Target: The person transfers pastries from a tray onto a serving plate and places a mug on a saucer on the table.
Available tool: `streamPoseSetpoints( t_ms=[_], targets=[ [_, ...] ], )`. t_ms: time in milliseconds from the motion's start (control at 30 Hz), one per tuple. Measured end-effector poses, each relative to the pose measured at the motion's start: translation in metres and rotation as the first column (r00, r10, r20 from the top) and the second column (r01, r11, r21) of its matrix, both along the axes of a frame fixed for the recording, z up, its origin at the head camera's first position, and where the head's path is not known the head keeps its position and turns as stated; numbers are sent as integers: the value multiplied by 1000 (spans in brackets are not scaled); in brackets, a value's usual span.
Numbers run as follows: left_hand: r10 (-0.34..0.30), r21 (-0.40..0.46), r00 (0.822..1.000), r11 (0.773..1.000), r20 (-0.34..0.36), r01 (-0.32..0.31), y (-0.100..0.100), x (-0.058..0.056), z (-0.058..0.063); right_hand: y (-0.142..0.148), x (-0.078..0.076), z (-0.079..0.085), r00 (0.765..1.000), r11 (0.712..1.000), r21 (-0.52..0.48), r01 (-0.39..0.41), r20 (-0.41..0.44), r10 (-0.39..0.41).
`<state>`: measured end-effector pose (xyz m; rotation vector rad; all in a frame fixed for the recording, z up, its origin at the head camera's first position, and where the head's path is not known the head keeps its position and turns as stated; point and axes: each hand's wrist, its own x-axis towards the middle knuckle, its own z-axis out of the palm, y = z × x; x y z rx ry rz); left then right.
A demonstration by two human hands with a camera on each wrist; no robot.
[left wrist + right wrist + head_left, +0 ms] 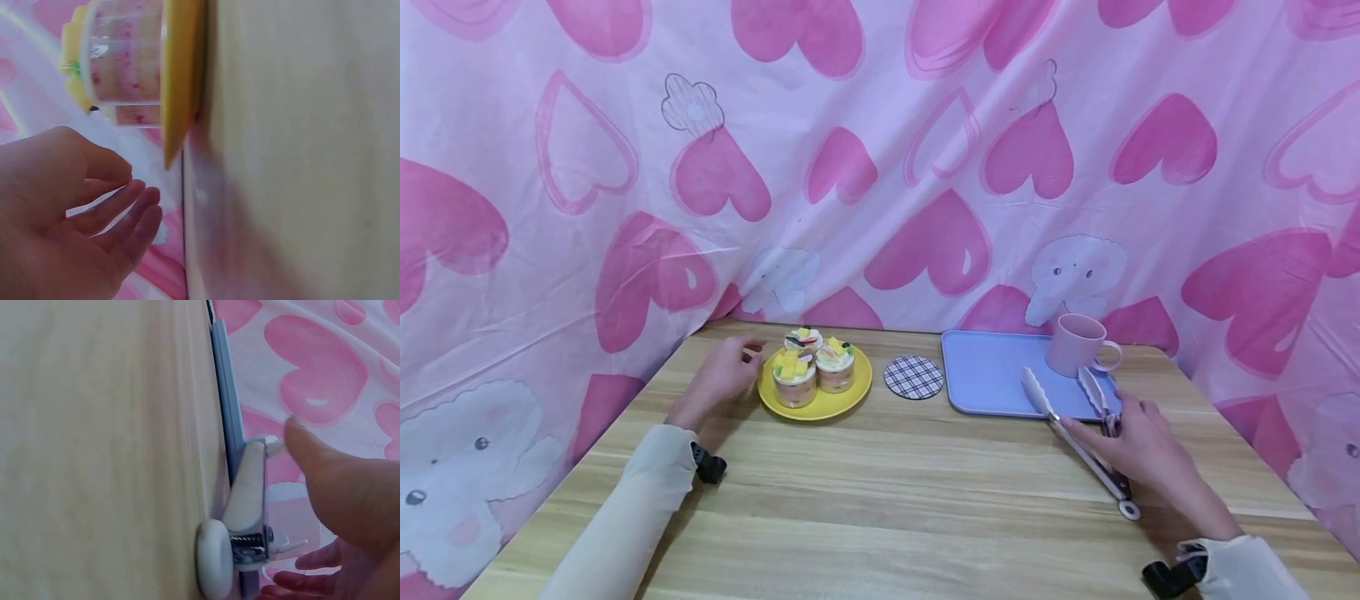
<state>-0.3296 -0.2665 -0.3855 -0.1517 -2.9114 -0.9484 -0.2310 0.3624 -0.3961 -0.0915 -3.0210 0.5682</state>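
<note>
My left hand (724,373) is beside the left rim of a yellow plate (827,411), fingers relaxed and holding nothing. Three clear cups of layered cake topped with cream and yellow fruit stand on that plate: a front cup (795,393), a right cup (837,377) and a back cup (802,337). In the left wrist view, a gap shows between the hand's fingertips (139,187) and the plate. On the right, my right hand (1146,442) is over metal tongs (1086,457), thumb and fingers spread apart. The tongs' spread tips lie over a blue tray (988,379); their ringed end rests towards the table's front.
A pink mug (1070,348) stands on the tray's back right, its handle pointing right. Between plate and tray lies a round checked coaster (913,378). The wooden table (880,500) ends at a pink heart-patterned curtain (880,167) behind and at both sides.
</note>
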Motion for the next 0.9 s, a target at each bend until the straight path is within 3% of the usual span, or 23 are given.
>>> streamPoseSetpoints(
  t_ms=[167, 333, 533, 667, 900],
  targets=[
    [31, 30, 992, 999, -124, -27, 2, 3, 13, 4, -5, 8, 997, 997, -71, 9, -77, -14],
    [2, 53, 975, 999, -222, 10, 23, 8, 30, 9, -11, 15, 994, 987, -159, 12, -109, -29],
    [-80, 66, 960, 993, -268, 101, 62, 16, 42, 17, -26, 25, 977, 984, -173, -47, -211, 10],
    [-150, 42, 942, 984, -299, 170, 88, 19, 44, 23, -40, 34, 977, 988, -148, -37, -211, 5],
    [-256, 55, 933, 959, -252, 278, 129, 23, 45, 29, -65, 48, 969, 990, -129, -51, -245, 18]
  ],
)
